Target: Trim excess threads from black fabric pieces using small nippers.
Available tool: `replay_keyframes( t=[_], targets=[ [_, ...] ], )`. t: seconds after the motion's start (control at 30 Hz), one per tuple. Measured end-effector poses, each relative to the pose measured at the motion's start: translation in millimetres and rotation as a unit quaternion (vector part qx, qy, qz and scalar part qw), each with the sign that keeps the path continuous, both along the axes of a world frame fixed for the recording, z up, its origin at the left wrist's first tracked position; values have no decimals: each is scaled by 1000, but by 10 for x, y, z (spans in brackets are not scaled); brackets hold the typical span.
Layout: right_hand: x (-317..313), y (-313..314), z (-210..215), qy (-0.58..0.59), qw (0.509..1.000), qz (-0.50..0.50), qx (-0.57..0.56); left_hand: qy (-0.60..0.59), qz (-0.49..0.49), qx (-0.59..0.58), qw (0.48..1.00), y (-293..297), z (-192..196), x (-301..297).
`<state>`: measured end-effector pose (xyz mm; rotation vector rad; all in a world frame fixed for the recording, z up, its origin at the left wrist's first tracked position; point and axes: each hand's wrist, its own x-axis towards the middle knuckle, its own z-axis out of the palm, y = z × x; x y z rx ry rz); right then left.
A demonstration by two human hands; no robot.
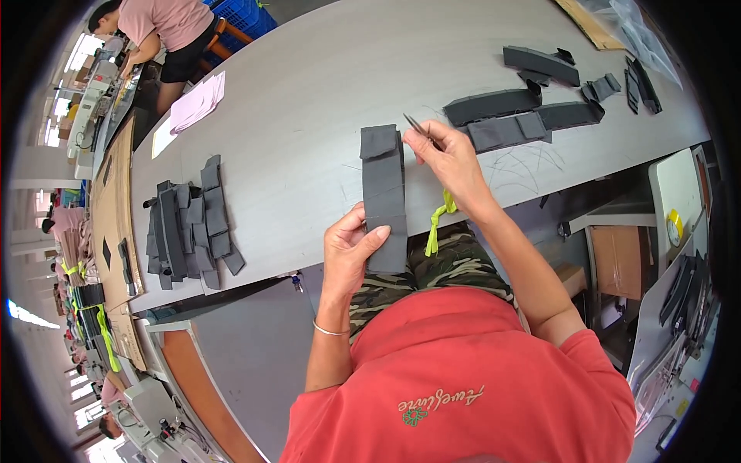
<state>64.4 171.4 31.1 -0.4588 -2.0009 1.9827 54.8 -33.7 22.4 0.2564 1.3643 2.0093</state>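
Observation:
My left hand (pixel 349 248) pinches a dark grey fabric strip (pixel 384 189) near its lower end, thumb on top. The strip stands lengthwise in front of me, with a folded flap at its far end and its near end past the table edge. My right hand (pixel 451 162) is closed around dark thread snips (pixel 415 125), their pointed tips sticking out toward the strip's far end but apart from it. A neon yellow knotted ribbon (pixel 438 224) hangs below that hand; whether it is tied to the snips is hidden.
A pile of similar grey strips (pixel 189 224) lies on the grey table (pixel 301 100) at left. Several more strips (pixel 502 131) lie at right, near loose thread ends (pixel 517 171). Pink sheets (pixel 198 104) rest at the far left edge. A person (pixel 166 35) works beyond.

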Motion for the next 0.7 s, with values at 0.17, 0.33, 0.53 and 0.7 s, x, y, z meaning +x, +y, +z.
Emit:
replay_keyframes(
  t=[0.17,0.33,0.53,0.7],
  targets=[
    [202,-207,-6,16,999,45,-16,198,72,-94,973,113,51,-25],
    [386,-196,-3,-55,982,178,34,285,93,-159,941,96,66,-28],
    [273,-152,-152,46,996,67,47,428,74,-293,852,126,152,-6],
    [183,-231,-231,-50,990,127,39,412,-94,-377,824,173,224,47]
  ],
)
